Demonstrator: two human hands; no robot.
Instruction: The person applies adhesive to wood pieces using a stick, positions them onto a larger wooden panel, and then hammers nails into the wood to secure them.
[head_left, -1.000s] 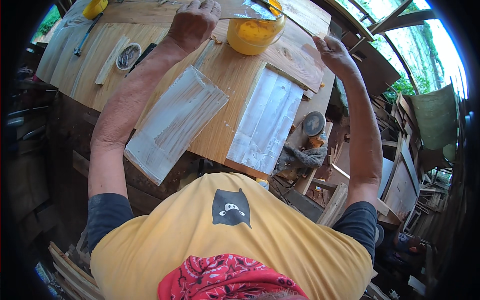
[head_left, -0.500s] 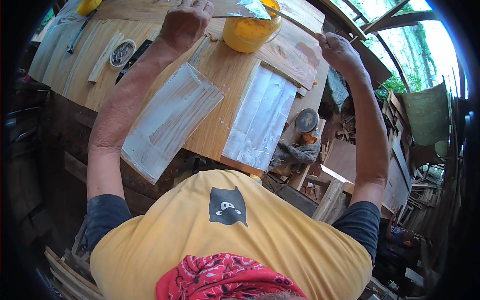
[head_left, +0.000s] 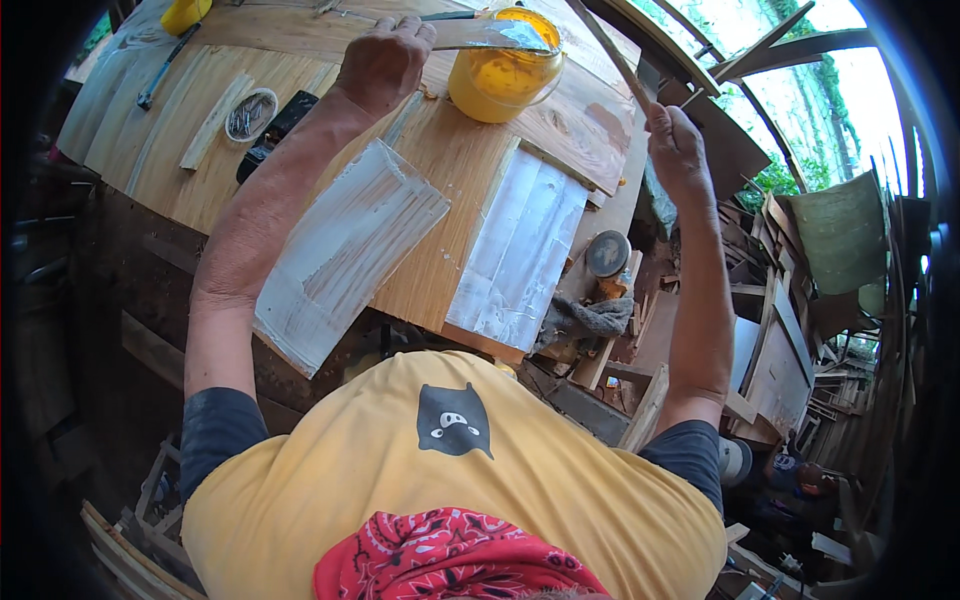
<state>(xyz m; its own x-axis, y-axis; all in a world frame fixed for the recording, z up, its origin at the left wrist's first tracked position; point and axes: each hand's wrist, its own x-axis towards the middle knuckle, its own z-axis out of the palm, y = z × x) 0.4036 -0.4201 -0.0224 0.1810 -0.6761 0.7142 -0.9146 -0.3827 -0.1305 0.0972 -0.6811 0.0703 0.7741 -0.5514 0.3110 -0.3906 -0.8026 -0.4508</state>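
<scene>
My left hand (head_left: 385, 68) is closed around a wide, flat putty knife (head_left: 470, 34). White paste (head_left: 525, 34) sits on the blade's far end, which lies over the mouth of a yellow bucket (head_left: 492, 95) with a wire handle. Over to the right, my right hand (head_left: 678, 150) grips a thin wooden stick (head_left: 612, 50), pointing up and away from me beyond the bucket's right side. Nearer my body lies a board (head_left: 340, 260) smeared with white paste, its wood grain showing through. Beside it is a panel (head_left: 520, 245) coated more fully in white.
The wooden worktable (head_left: 420, 270) carries a tub of nails (head_left: 250, 115), a black case (head_left: 290, 118), a hammer (head_left: 160, 75) and a yellow container (head_left: 185, 14). A round-topped tin (head_left: 607, 254) and grey rag (head_left: 595, 315) lie at right. Scrap wood and another person (head_left: 800, 475) are lower right.
My right hand has drawn back toward me, and the stick has swung up and away from the bucket. The putty knife has come slightly nearer, still above the bucket.
</scene>
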